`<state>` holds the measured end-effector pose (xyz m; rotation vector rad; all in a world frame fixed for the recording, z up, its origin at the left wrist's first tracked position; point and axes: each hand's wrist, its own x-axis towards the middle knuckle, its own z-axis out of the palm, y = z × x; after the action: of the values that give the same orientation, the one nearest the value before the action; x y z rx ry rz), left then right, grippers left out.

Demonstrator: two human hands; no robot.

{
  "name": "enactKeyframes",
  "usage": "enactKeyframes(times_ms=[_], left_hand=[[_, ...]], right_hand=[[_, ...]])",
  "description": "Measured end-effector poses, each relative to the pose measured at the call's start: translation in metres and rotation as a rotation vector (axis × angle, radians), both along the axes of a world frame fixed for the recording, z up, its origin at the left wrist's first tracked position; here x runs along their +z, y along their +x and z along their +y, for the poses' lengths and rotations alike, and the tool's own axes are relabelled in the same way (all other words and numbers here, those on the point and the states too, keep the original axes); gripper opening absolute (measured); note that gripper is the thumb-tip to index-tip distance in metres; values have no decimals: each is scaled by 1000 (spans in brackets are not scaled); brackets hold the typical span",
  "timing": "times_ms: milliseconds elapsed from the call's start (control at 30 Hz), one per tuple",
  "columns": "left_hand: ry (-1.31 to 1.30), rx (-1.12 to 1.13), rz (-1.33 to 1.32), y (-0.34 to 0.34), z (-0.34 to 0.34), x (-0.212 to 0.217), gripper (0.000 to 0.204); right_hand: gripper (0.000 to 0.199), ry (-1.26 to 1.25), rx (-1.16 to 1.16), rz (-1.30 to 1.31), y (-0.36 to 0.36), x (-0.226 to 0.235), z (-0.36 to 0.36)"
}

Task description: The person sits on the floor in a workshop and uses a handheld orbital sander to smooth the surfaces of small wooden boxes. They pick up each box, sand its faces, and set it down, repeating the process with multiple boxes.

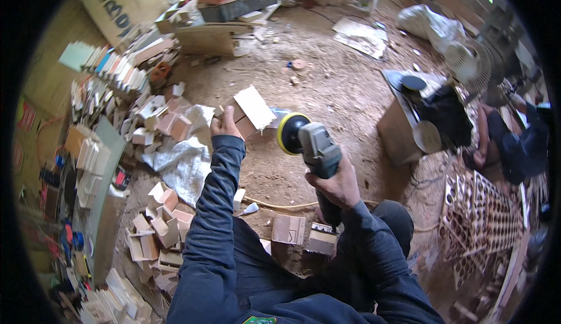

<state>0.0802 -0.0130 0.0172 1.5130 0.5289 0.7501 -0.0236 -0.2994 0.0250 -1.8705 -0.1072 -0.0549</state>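
Observation:
My left hand (pixel 227 126) grips a small wooden box (pixel 253 106) by its near left side, holding it up over the dusty floor. One face of the box is pale, and the side toward me is reddish brown. Closed round the body of a grey handheld disc sander (pixel 320 148), my right hand (pixel 339 185) holds the tool in front of my knees. The sander's round pad (pixel 292 132) has a yellow rim and faces left, toward the box. A narrow gap seems to lie between them; I cannot tell if they touch.
Small wooden boxes (pixel 160 224) lie heaped left of my legs, beside a white sack (pixel 184 154). Two blocks (pixel 288 229) sit between my knees. A yellowish hose (pixel 286 205) crosses the floor. To the right are a wooden stand (pixel 403 131), a fan (pixel 467 61) and a seated person (pixel 520 143).

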Motion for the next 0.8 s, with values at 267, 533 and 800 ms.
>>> enactKeyframes(times_ms=[267,533,800], left_hand=[[166,-111,7,-9,-52,-15,68],[150,-103,-15,-12,-56,-8,70],[119,-111,-22,-11,-62,-18,67]], right_hand=[[72,-62,-23,-27,-1,-1,-8],[63,-141,-177,77,10,0,-16],[69,-161,-47,-25,5,-7,-6]])
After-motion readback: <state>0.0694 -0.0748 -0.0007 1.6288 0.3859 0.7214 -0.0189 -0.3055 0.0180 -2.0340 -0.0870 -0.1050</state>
